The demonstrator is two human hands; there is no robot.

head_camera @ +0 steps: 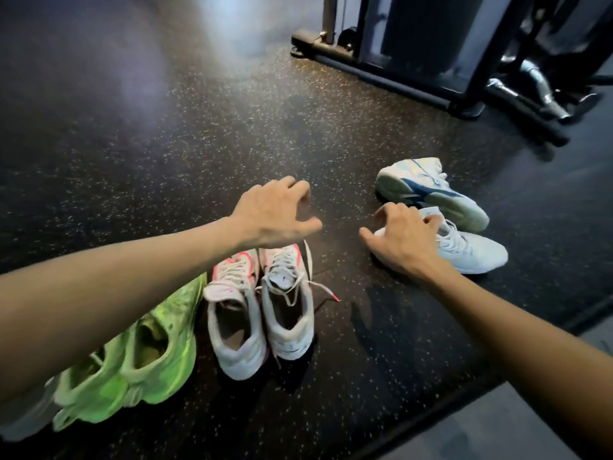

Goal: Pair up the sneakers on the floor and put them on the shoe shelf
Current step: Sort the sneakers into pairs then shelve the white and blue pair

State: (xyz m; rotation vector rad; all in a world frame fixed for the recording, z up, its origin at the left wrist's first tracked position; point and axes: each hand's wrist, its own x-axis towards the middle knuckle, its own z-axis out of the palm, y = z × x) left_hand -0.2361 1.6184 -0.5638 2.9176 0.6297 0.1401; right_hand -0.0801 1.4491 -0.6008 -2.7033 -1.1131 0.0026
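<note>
White-pink sneakers paired, logos unreadable, hands above floor

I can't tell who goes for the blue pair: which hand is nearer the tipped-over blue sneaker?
Right. The right hand is just in front of the tipped-over blue sneaker, over its upright mate; the left hand hovers farther left over the floor.

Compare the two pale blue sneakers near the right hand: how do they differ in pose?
The far pale blue sneaker lies on its side, its sole with a dark blue patch facing the camera; the near pale blue sneaker stands upright on its sole, laces up. The right hand is over the near one's heel end; nothing touches the far one. Both share the pale colour and rest on the speckled floor, close together.
</note>
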